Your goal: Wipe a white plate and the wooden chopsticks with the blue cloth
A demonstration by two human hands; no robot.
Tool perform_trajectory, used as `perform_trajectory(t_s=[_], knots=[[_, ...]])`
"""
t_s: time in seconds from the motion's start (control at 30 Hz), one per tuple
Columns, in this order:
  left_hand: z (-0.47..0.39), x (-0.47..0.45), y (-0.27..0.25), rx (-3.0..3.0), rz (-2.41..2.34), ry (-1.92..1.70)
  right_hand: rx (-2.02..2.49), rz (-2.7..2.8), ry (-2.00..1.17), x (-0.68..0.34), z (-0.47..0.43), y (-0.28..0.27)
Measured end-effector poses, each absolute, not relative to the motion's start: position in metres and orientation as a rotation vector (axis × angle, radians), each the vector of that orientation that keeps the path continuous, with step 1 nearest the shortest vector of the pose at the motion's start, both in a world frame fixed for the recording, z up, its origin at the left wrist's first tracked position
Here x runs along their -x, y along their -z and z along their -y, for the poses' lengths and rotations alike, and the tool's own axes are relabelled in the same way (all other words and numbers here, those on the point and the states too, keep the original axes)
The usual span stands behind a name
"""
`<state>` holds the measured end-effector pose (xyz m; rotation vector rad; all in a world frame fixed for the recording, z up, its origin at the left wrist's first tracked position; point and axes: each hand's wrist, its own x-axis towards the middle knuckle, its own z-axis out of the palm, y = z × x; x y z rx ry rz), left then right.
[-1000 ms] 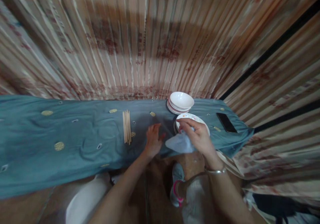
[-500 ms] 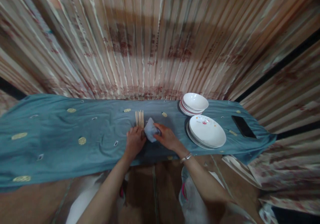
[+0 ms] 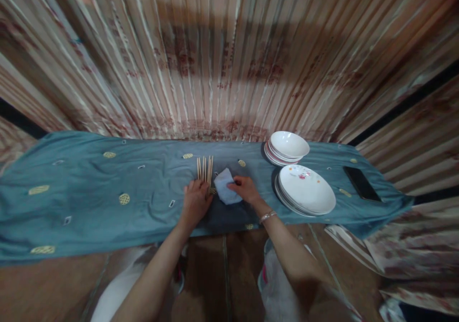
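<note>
Left hand lay over the near ends of the chopsticks on the worktop, couldn't tell if gripping; right hand pinched the cloth beside them. Sticks seemed light, stiff, roll-prone, probably best held mid-length.

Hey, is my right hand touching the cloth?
Touching. The head view shows your right hand holding the cloth, thumb and fingers at its right side.
</note>
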<state>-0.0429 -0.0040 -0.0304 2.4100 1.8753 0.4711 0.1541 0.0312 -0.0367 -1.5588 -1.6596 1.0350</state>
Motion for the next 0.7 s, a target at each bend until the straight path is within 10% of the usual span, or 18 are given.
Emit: perform_trajectory(t_s=[0.27,0.7], knots=[[-0.002,0.047,0.026,-2.390,-1.914,-0.444,1.127,1.112,-1.501,-0.167,-0.027,0.026],[-0.011,0.048,0.022,-2.303,-1.892,-0.548,1.222,1.218,-1.319,-0.173,-0.022,0.026]])
